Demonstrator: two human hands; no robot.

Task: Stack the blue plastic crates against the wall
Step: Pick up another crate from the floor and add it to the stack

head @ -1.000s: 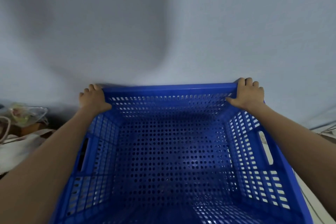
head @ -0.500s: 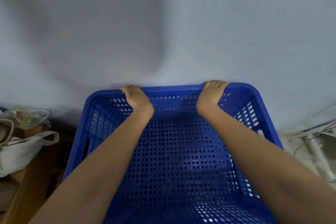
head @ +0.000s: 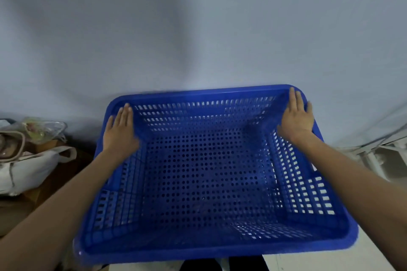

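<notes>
Grey wall [head: 198,28] backs the blue crate [head: 209,171] at 12 o'clock; left hand [head: 119,130] and right hand [head: 297,119] lie flat, fingers spread, gripping nothing. Even downward pressure at both far corners should seat it squarely.

The upper frame is filled by a plain pale grey-blue wall [head: 198,28], crossed by soft shadows. At the left edge, a white cloth bag [head: 28,167] is seen on a brown wooden surface [head: 13,209]. White framework [head: 378,156] is glimpsed at right.

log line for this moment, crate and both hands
crate: blue, upright, far rim near wall | left hand: flat, fingers straight, far-left corner | right hand: flat, fingers straight, far-right corner
</notes>
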